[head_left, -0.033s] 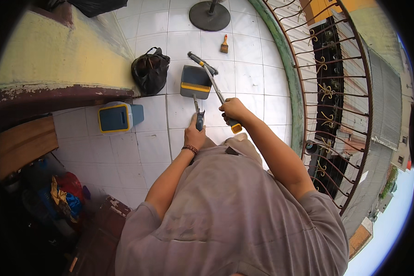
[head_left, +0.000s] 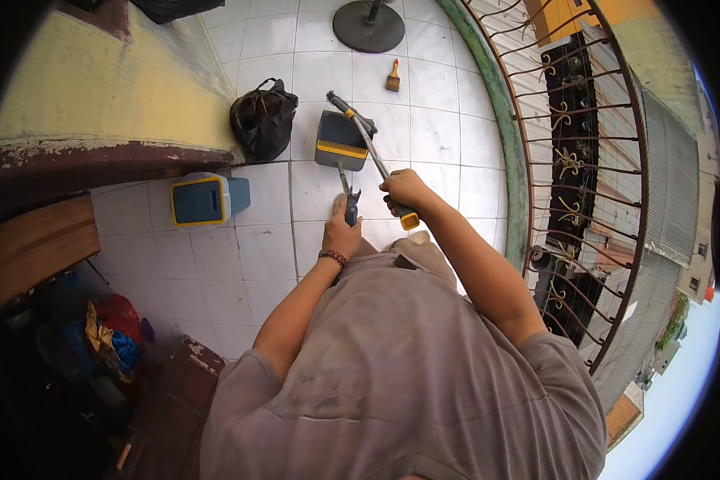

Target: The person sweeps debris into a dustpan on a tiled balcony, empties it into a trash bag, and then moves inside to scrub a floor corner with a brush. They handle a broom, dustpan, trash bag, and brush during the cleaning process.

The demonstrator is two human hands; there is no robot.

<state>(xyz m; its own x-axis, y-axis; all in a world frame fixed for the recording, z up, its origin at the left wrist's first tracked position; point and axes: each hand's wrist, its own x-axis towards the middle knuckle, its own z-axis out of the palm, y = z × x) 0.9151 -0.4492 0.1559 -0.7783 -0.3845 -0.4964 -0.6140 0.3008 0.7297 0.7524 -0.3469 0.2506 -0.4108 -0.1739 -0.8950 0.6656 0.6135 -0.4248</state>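
Ahead of the left hand, on or just above the floor: one dustpan, grey and yellow, open edge facing away. Left hand: closed round its handle. Right hand: closed round the upper end of one broom, head slanting across the dustpan's far right corner; contact cannot be told. Farther ahead of the right hand: one brush, lying flat. Ahead and left of the left hand: one bag, black; lower and farther left, one bin. Step in hand, by judgement: sweeping toward the dustpan. Next move calls for: dustpan steady, bristles drawn over its edge.
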